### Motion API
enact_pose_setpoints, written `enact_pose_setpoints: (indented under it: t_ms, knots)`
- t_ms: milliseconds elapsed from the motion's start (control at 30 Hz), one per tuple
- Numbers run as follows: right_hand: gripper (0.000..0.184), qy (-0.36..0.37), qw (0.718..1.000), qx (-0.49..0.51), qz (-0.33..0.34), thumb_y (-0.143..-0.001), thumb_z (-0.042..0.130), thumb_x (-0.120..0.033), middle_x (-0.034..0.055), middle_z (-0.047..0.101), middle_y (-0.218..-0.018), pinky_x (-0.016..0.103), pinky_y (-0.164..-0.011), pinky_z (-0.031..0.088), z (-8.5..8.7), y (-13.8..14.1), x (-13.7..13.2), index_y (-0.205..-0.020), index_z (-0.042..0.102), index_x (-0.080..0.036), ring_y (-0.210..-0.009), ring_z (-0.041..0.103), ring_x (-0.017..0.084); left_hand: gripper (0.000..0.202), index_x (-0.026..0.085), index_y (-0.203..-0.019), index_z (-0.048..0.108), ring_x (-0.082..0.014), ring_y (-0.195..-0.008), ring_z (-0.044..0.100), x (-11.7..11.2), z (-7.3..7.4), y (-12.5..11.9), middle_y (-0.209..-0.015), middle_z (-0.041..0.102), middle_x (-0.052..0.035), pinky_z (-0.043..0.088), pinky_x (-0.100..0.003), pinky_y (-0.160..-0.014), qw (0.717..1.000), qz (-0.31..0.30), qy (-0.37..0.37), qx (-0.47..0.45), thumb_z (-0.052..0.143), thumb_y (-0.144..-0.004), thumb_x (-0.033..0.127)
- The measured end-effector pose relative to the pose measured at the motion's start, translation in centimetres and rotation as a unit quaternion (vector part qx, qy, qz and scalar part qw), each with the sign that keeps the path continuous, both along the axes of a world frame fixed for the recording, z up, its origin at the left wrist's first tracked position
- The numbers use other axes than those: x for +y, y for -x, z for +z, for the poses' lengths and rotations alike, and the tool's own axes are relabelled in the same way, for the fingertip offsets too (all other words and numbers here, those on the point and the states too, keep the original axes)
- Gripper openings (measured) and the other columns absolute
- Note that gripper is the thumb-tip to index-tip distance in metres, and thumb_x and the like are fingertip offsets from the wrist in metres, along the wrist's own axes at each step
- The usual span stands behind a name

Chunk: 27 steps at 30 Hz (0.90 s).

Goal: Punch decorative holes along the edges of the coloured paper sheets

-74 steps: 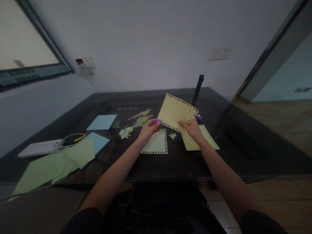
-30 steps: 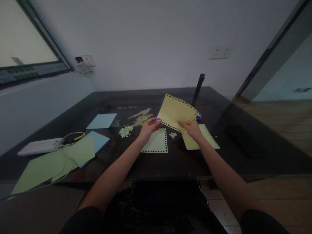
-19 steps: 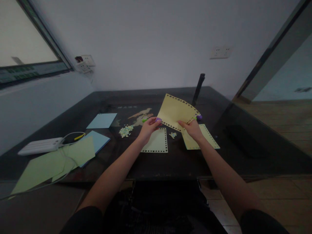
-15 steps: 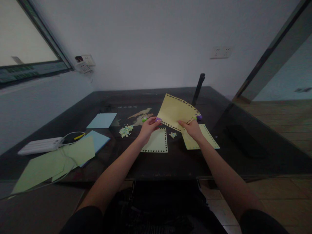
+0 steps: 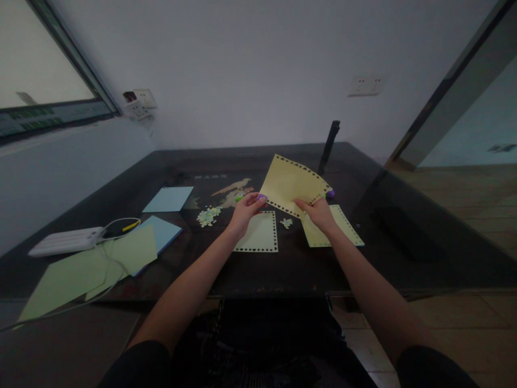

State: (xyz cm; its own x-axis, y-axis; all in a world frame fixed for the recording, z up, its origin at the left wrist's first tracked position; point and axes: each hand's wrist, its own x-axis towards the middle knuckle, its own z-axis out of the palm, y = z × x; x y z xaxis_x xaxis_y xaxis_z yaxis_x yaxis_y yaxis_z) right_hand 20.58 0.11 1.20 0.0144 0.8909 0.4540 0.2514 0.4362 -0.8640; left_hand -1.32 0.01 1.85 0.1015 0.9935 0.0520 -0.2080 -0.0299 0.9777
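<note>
A yellow paper sheet [image 5: 293, 183], with dark heart-shaped cut-outs along its edges, is held tilted above the table. My right hand [image 5: 317, 211] pinches its lower right edge, the thumb on top and the other fingers mostly hidden behind. At the sheet's lower left corner, my left hand [image 5: 245, 213] is closed around a small purple-and-green craft punch [image 5: 262, 198]. A second purple-and-green piece [image 5: 330, 193] shows past the sheet beside my right hand; whether I touch it is unclear. Below lies a pale sheet with cut-out borders [image 5: 258, 234], partly covered by my left hand.
Small paper cut-outs lie in a large pile [image 5: 209, 216] and a little heap [image 5: 286, 223]. Yellow bordered paper [image 5: 335, 229] rests at right. Blue sheet [image 5: 168, 199], green sheets [image 5: 81, 267], a white power strip [image 5: 67, 241] and cable are left. A black upright object [image 5: 329, 145] stands behind.
Almost nothing differs. Both hands keep their hold on the sheet and the punch, and the view has shifted very slightly.
</note>
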Motion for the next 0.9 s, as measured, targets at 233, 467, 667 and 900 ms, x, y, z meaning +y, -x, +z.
enact_pose_setpoints:
  t_ms: [233, 467, 667, 900]
  knots:
    - [0.042, 0.004, 1.0, 0.0, 0.0, -0.07, 0.067, -0.032, 0.0111, 0.07, -0.106, 0.045, -0.102, 0.041, 0.18, 0.1, -0.15, -0.109, 0.065, -0.016, -0.108, 0.061, 0.028, 0.033, 0.016, -0.093, 0.063, -0.0134, -0.077, 0.064, 0.2, -0.32, 0.0, -0.091, 0.068, -0.0063, 0.044, -0.023, -0.064, 1.0, 0.008, -0.013, 0.003, 0.074, -0.067, 0.034]
    - [0.044, 0.012, 1.0, 0.004, -0.002, -0.07, 0.067, -0.031, 0.0113, 0.069, -0.108, 0.045, -0.101, 0.042, 0.1, 0.08, -0.14, -0.111, 0.064, -0.016, -0.109, 0.06, 0.028, 0.034, 0.016, -0.093, 0.064, -0.0148, -0.078, 0.064, 0.41, -0.66, -0.01, -0.092, 0.068, -0.0069, 0.045, -0.025, -0.065, 0.999, 0.01, -0.029, 0.017, 0.073, -0.068, 0.037]
    - [0.047, 0.002, 1.0, 0.006, -0.001, -0.071, 0.067, -0.031, 0.011, 0.07, -0.106, 0.046, -0.101, 0.042, 0.06, 0.03, -0.1, -0.115, 0.062, -0.016, -0.108, 0.061, 0.028, 0.032, 0.016, -0.091, 0.065, -0.0156, -0.081, 0.064, 0.63, -0.91, -0.01, -0.091, 0.069, -0.0069, 0.046, -0.028, -0.071, 0.999, 0.013, -0.049, 0.012, 0.073, -0.068, 0.036]
    - [0.049, 0.003, 1.0, 0.01, -0.016, -0.07, 0.068, -0.032, 0.0111, 0.068, -0.11, 0.045, -0.101, 0.042, 0.01, 0.0, -0.11, -0.115, 0.062, -0.016, -0.109, 0.06, 0.028, 0.033, 0.016, -0.092, 0.065, -0.0154, -0.08, 0.063, 0.61, -1.02, -0.09, -0.091, 0.069, -0.0071, 0.046, -0.028, -0.073, 0.999, 0.012, -0.053, -0.002, 0.074, -0.067, 0.036]
